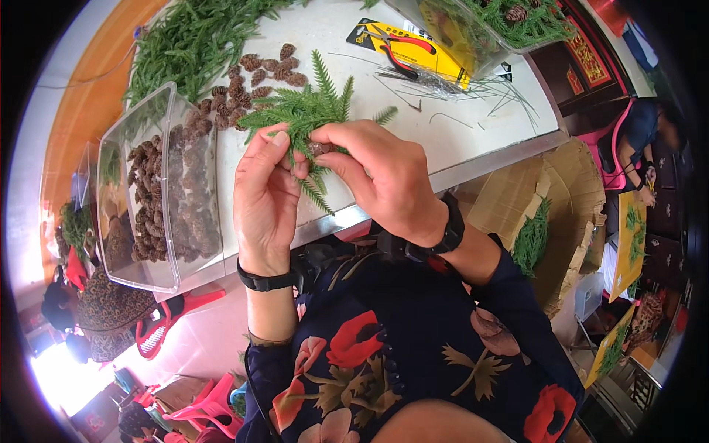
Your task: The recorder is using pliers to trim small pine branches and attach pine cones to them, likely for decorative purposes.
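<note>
A bunch of green artificial fir sprigs [306,109] is held up over the near edge of the white table [473,140], its needles spreading above and below my fingers. My left hand [264,188] pinches the sprigs' stems from the left side. My right hand [384,166], thumb and index finger closed, grips a small brown pine cone [320,148] against the middle of the bunch. The fingers partly cover the cone, and whether a wire binds it there I cannot tell.
Loose pine cones [236,96] lie beyond my hands, and a clear plastic box [173,214] of cones stands at left. Greenery [185,44] heaps at the far left. Red-handled pliers [402,48] lie beside loose wires [502,96]. A cardboard box [569,192] sits right; people work around.
</note>
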